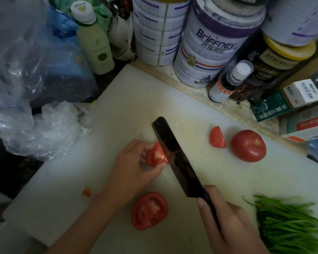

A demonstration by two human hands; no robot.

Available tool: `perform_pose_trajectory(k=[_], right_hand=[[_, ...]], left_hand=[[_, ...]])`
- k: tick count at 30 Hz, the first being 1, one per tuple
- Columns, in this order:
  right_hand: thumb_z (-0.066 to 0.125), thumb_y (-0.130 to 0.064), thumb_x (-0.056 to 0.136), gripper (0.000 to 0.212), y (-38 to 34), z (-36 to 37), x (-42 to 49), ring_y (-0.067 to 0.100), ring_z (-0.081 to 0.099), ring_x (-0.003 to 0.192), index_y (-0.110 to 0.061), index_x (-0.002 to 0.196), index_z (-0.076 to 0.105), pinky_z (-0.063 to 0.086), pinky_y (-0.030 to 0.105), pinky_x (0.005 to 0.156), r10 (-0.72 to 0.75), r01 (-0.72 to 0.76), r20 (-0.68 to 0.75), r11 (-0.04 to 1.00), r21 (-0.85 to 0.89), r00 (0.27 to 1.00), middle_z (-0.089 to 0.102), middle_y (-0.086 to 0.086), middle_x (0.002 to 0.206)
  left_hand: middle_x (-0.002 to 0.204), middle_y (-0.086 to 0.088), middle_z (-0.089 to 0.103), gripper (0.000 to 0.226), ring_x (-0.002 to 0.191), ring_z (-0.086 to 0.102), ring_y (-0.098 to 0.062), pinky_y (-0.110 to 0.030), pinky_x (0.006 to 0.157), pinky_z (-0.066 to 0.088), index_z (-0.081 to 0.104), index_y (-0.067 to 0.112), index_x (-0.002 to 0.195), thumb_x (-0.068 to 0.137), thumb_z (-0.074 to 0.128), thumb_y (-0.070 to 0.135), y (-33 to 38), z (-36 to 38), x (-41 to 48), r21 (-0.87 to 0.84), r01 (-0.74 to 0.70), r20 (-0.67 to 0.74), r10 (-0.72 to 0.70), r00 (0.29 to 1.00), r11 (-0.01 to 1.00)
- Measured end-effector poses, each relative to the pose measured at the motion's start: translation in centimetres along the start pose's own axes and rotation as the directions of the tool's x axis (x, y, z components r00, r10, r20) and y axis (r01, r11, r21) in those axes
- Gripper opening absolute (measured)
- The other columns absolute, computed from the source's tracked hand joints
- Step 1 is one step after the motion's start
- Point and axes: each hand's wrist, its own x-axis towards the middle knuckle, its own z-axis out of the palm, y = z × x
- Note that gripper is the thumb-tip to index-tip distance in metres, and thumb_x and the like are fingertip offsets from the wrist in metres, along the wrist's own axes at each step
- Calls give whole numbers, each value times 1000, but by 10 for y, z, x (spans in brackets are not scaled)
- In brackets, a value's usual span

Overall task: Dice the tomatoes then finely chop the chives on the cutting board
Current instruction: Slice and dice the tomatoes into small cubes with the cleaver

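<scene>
left hand point(134, 165) pinched round a tomato wedge point(156, 154), right hand point(226, 222) curled round the knife point(174, 154) (blade against the wedge)

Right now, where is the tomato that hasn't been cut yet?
In the head view, the whole tomato sits on the right side of the cutting board, near its far edge. It is just right of a small tomato wedge and beyond the chives.

A tomato piece point(155, 155) is pinched by the curled left hand point(130, 167); the knife handle point(210, 204) is gripped, apparently fully, by the right hand point(228, 226).
</scene>
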Motion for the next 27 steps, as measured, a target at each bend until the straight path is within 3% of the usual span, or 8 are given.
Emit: perform_pose_trajectory(k=[4, 9, 15, 18, 21, 24, 27], right_hand=[[18, -72, 84, 36, -3, 0, 1, 2, 50, 47, -48, 100, 40, 39, 13, 51, -11, 11, 0, 1000, -24, 1000, 55, -10, 65], [26, -63, 88, 28, -4, 0, 2, 1, 44, 43, -42, 100, 41, 33, 10, 46, 8, -6, 32, 998, -64, 999, 46, -15, 54], [12, -64, 77, 36, -8, 1, 6, 11, 43, 49, -42, 101, 27, 31, 26, 51, 44, -36, 144, 998, -56, 989, 52, -32, 70], [12, -62, 78, 34, -9, 0, 8, 11, 37, 45, -40, 99, 27, 27, 28, 50, 50, -40, 195, 998, -58, 979, 51, -33, 70], [2, -65, 71, 46, -12, -2, 4, 14, 40, 52, -37, 103, 20, 33, 29, 55, 84, -65, 237, 994, -86, 968, 50, -36, 77], [-9, -64, 61, 58, -19, -5, 5, 14, 44, 63, -32, 105, 11, 41, 31, 66, 174, -135, 283, 979, -153, 943, 46, -6, 63], [-4, -58, 78, 37, -24, -6, 15, 23, 51, 76, -30, 97, 11, 39, 32, 67, 206, -125, 354, 964, -236, 913, 33, -7, 65]], left_hand=[[88, 12, 60, 35, 79, 60, -3, -7, 71, 46, 62, 33, 97, 67, 77, 42, -1, 0, 0, -9, -2, 1, 2, 1000, 1000], [88, 14, 60, 38, 79, 59, -1, -5, 71, 44, 66, 27, 96, 67, 70, 50, -2, 1, 0, -3, -2, 6, 2, 1000, 1000], [87, 13, 61, 32, 77, 61, -5, -12, 70, 48, 61, 37, 93, 66, 70, 52, -4, 1, 1, -9, -6, -3, 6, 1000, 1000], [88, 14, 61, 32, 79, 61, -4, -11, 70, 48, 57, 45, 93, 65, 70, 52, -3, 0, 2, -30, -8, 4, 8, 1000, 1000], [88, 15, 60, 34, 79, 61, -3, -9, 70, 47, 56, 45, 95, 65, 70, 52, -4, -1, 2, -30, -24, 8, 24, 1000, 999], [88, 17, 59, 34, 79, 60, -1, -7, 69, 45, 54, 48, 94, 65, 72, 51, -3, -1, 3, -15, -34, 10, 34, 999, 999], [86, 18, 58, 35, 78, 58, 1, -4, 68, 42, 53, 47, 90, 65, 77, 46, -2, -1, 3, -10, -36, -2, 36, 999, 999]])
